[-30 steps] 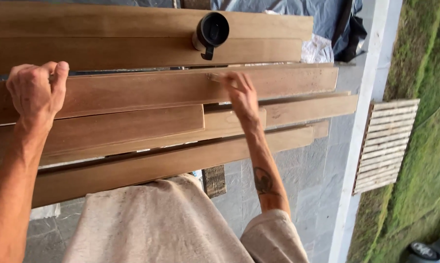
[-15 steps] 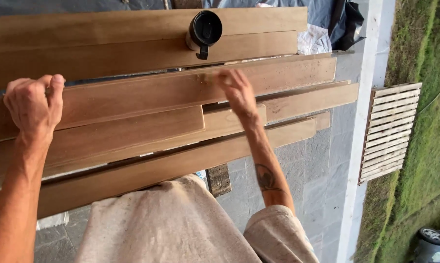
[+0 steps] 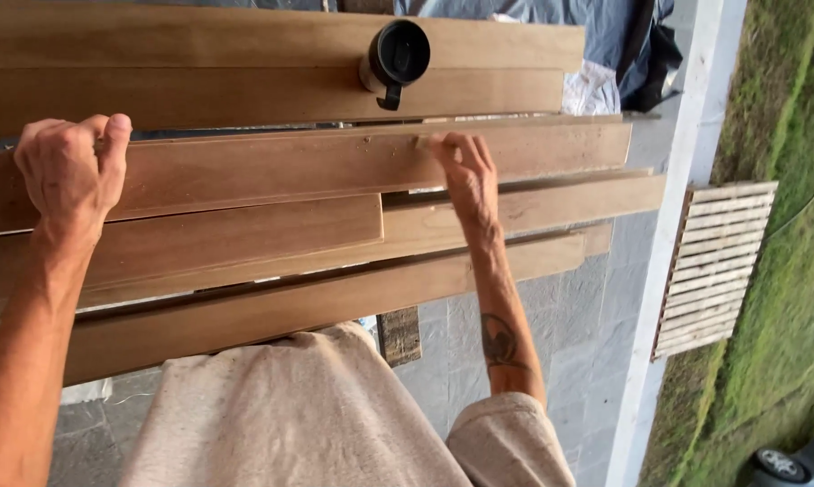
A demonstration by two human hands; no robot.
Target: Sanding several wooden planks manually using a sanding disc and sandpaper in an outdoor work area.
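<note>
Basically one big stack of long brown planks [image 3: 244, 90] fills the view from 9 to 2 o'clock, lying crosswise over a grey paved floor [image 3: 587, 316]. Grass strip [image 3: 786, 271] runs down the 3 o'clock edge. A pale slatted panel [image 3: 718, 261] lies at 3 to 4 o'clock between floor and grass, well apart from the hands. Blue tarp [image 3: 515, 13] at 12 to 1 o'clock, behind the stack.

The handled plank [image 3: 289, 167] is the middle one, spanning the centre from 9 to 2 o'clock, resting on the planks beneath.

A black mug [image 3: 398, 54] lies on its side on the upper planks at 12 o'clock, near the right hand but not touching it.

The left hand [image 3: 68, 171] at 9 to 10 o'clock is fisted over the plank's far edge, fingers pressed together and curled, thumb up against them. The right hand [image 3: 468, 180] at centre has fingers [image 3: 443, 144] loosely spread, tips on the same far edge, not wrapped round it.

Versus a second ago: barely any change. Both hands stay on the same plank, the right one is a touch further toward 3 o'clock from the mug, and the plank looks unmoved, so my read is hold unchanged, nothing lifted.
</note>
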